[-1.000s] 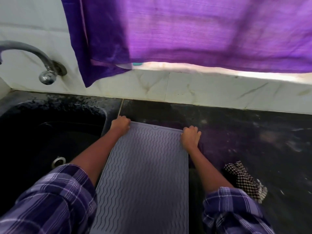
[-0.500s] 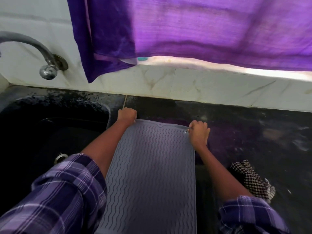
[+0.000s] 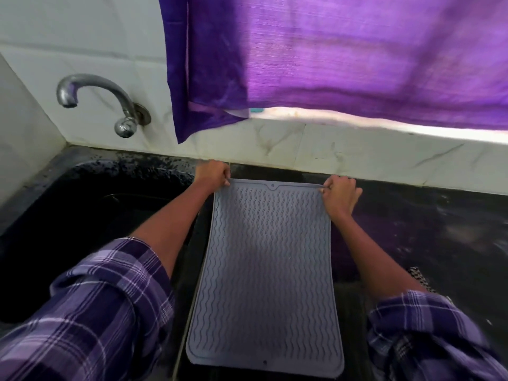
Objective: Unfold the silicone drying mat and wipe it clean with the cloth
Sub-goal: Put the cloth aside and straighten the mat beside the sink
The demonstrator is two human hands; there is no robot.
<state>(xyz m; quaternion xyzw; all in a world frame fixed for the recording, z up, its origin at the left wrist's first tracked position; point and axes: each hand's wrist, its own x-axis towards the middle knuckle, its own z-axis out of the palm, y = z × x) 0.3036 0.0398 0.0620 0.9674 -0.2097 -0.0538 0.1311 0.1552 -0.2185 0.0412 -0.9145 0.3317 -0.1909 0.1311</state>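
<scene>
The silicone drying mat [image 3: 266, 273] lies opened out flat on the dark counter [image 3: 428, 229], its long side running away from me, wavy ridges facing up, with its left edge close to the lip of the black sink [image 3: 82, 204] and its far edge near the wall. My left hand [image 3: 213, 174] pinches the far left corner and my right hand [image 3: 341, 192] pinches the far right corner, fingers curled onto the rim on each side, so both hands are clamped on the mat and set apart by its full width. I judge the unfolding step to be at its end: the mat shows no fold, and what I am doing here is squaring and settling the far edge. The wiping has not begun. The next move calls for me to let go with the right hand and reach back and to the right for the checked cloth [image 3: 419, 279], of which only a small corner shows past my right forearm, while the left hand would do well to keep a corner pinned so the light mat does not slide toward the basin. Around this, the counter is dark stone with pale smears. The wall behind is white marbled tile, a metal tap [image 3: 110, 105] curves out over the sink, and a purple curtain [image 3: 343, 59] hangs across a bright window sill above.
</scene>
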